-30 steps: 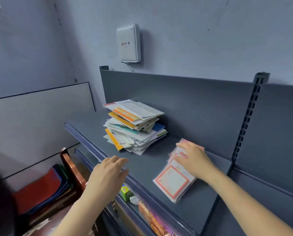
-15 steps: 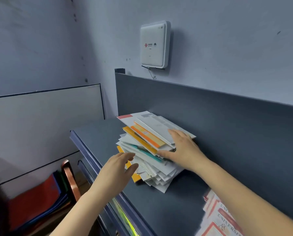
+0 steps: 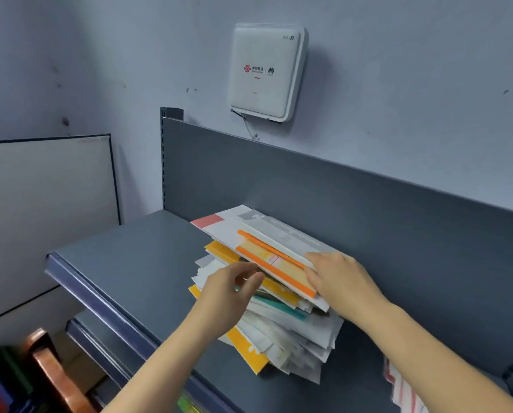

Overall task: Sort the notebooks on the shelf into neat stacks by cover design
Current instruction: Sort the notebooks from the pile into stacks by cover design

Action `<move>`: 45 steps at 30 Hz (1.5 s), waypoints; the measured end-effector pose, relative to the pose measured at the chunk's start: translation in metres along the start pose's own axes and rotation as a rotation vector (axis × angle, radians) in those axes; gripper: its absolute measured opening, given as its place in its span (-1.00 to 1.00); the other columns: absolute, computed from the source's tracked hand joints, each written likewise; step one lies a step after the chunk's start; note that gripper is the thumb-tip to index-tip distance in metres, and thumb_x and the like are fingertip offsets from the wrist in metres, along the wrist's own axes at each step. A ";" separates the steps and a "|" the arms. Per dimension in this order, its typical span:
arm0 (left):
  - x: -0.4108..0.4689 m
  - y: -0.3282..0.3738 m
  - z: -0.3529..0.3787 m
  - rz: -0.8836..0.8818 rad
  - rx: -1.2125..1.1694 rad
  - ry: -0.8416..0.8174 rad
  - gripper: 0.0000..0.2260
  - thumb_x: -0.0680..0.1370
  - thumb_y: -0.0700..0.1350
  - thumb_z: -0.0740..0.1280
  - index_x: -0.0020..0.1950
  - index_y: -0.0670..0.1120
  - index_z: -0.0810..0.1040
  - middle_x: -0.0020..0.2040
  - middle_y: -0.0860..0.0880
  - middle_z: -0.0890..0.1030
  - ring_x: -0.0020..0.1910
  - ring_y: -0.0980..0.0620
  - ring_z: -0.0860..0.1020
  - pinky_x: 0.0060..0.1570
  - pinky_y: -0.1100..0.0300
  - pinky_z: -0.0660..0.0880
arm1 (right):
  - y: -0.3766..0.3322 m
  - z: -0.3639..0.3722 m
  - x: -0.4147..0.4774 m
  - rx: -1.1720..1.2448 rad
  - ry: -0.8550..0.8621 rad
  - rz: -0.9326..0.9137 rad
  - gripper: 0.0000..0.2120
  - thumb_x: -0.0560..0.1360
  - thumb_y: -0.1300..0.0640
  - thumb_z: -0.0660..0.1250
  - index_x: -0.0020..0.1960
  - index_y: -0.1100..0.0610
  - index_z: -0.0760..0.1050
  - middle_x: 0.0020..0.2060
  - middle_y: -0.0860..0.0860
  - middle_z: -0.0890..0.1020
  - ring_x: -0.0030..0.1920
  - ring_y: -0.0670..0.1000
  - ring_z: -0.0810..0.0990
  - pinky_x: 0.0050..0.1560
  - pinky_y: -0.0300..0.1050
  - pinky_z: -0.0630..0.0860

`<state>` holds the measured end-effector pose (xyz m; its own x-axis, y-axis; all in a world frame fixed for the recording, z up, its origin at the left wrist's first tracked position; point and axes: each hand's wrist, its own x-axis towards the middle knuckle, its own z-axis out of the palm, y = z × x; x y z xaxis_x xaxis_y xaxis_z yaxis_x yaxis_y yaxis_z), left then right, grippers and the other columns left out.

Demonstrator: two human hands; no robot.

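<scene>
Grey wall, scuffed; white box mounted on it above the dark back panel.

Shelf: dark grey, front lip blue-grey. Lower shelf shows beneath, chair of reddish wood at bottom left.

Pile of notebooks sits mid-shelf, close to the back panel. Untidy, corners fanned out every way. Covers mostly white or pale grey, some yellow, one teal edge, a pink patch on the far corner.

Right hand: on the pile's near right corner, fingers curled over the top notebooks, thumb at their edge. These are grey-white covers with orange spines, tilted up off the rest.

Left hand: at the pile's left side, fingers loosely bent, thumb apart from them, holding nothing. Cannot tell whether fingertips touch the paper.

Red-edged stack: bottom right on the same shelf, partly hidden by the right forearm, blurred.
</scene>
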<state>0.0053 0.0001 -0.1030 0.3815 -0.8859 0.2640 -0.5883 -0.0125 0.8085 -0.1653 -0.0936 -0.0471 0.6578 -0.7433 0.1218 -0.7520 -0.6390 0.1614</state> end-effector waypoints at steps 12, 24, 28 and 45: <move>-0.004 0.001 0.002 -0.130 -0.337 -0.057 -0.68 0.60 0.03 0.22 0.31 -0.06 0.48 0.03 0.07 0.61 -0.05 0.14 0.61 -0.08 0.28 0.60 | -0.001 -0.015 0.008 0.314 0.134 0.081 -0.73 0.62 0.04 0.15 0.12 0.09 0.59 0.01 -0.04 0.66 -0.01 -0.06 0.60 0.00 -0.17 0.51; -0.017 0.008 -0.024 -0.368 -0.833 0.207 -0.72 0.57 -0.34 0.12 0.09 -0.04 0.51 -0.04 0.03 0.67 -0.19 0.06 0.62 -0.35 0.17 0.54 | -0.025 -0.018 -0.003 0.604 0.162 -0.045 -0.56 0.51 -0.05 0.32 0.36 0.02 0.43 0.31 -0.10 0.49 0.30 -0.11 0.41 0.23 -0.30 0.28; -0.022 -0.014 -0.050 -0.421 -0.752 0.393 -0.83 0.57 -0.31 0.08 0.07 -0.12 0.36 -0.11 -0.01 0.49 -0.21 -0.01 0.44 -0.25 0.12 0.37 | -0.001 0.010 0.022 0.498 -0.149 0.063 -0.07 0.34 -0.36 0.32 0.54 -0.06 0.01 0.53 -0.10 0.09 0.52 -0.01 0.05 0.47 0.00 0.12; -0.039 -0.028 -0.056 -0.488 -0.715 0.428 -0.82 0.59 -0.18 0.08 0.17 -0.07 0.35 0.07 -0.10 0.48 -0.07 -0.11 0.39 -0.22 0.04 0.27 | 0.007 0.014 0.032 -0.062 0.078 -0.170 -0.77 0.62 0.10 0.06 0.25 0.09 0.34 0.03 0.05 0.56 0.04 0.12 0.55 0.24 0.15 0.39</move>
<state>0.0463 0.0607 -0.1065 0.7799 -0.6121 -0.1309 0.2232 0.0765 0.9718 -0.1500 -0.1247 -0.0557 0.7779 -0.6069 0.1631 -0.6278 -0.7387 0.2454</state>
